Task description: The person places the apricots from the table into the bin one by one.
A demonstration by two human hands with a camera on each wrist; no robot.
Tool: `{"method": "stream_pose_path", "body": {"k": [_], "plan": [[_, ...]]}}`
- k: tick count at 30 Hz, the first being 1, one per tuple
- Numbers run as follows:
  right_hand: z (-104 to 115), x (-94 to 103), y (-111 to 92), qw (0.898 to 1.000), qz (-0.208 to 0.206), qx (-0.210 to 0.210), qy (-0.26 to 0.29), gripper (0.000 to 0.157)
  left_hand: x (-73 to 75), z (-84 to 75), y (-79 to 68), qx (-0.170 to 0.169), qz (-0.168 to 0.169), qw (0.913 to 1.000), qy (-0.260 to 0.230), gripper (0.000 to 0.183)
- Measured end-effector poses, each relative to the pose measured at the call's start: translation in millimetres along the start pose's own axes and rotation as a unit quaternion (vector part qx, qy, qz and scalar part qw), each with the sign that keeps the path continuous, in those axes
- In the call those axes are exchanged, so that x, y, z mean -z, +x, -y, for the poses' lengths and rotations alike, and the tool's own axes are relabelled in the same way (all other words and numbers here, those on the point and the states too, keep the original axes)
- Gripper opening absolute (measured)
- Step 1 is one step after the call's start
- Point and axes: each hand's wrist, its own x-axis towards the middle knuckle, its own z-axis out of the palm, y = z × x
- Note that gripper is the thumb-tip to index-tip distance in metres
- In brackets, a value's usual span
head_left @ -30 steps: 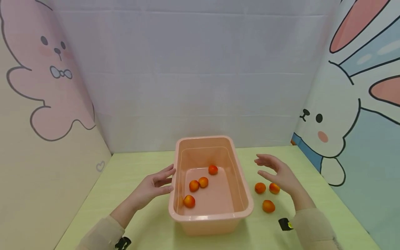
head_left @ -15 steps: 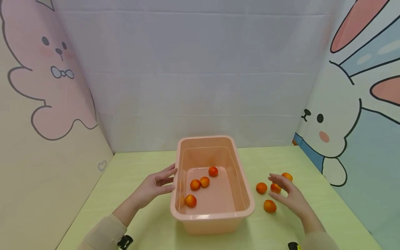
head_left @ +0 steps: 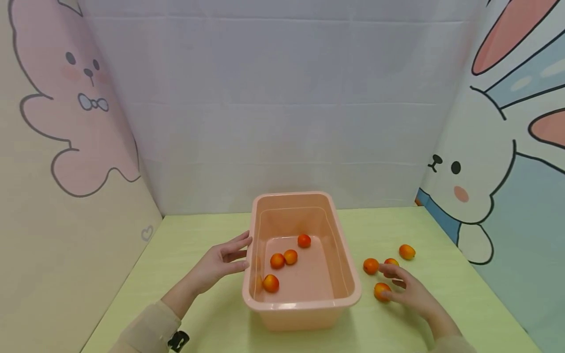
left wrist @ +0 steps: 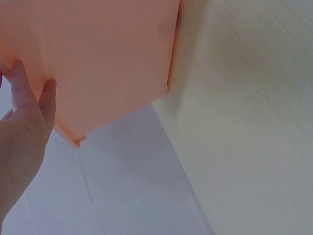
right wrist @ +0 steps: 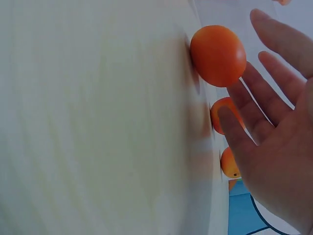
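A pink plastic tub (head_left: 302, 305) stands on the table, with several small, round orange-red fruits inside, one of them (head_left: 270, 283) near its front left corner. My left hand (head_left: 222, 262) rests its fingers against the tub's left rim. The left wrist view shows that hand (left wrist: 24, 122) at the tub's outer wall (left wrist: 107, 58). To the right of the tub, my right hand (head_left: 412, 294) hovers with spread, slightly bent fingers around the nearest loose orange-red fruit (head_left: 381, 291). In the right wrist view the palm (right wrist: 279, 152) holds nothing and that fruit (right wrist: 217, 56) lies beyond the fingers.
More loose fruits lie right of the tub: one (head_left: 371, 266) beside its wall, one (head_left: 391, 262) partly behind my right fingers, one (head_left: 407, 252) farther back. A pale green tabletop (head_left: 207, 314) meets a white back wall (head_left: 282, 108) and side panels with cartoon animals.
My right hand has come down and nearer, from above the loose fruits to beside the nearest one. The rearmost loose fruit, hidden earlier, is now visible. My left hand stays at the tub.
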Motion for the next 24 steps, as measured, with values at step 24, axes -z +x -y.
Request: {"method": "stream_pose_path", "body": {"k": [24], "plan": [[-5,-0.2,-2,0.998,0.03,-0.046,-0.017,0.042,-1.1,-0.4,-1.4,-0.001,-0.002,1.0,-0.006,0.064]]}}
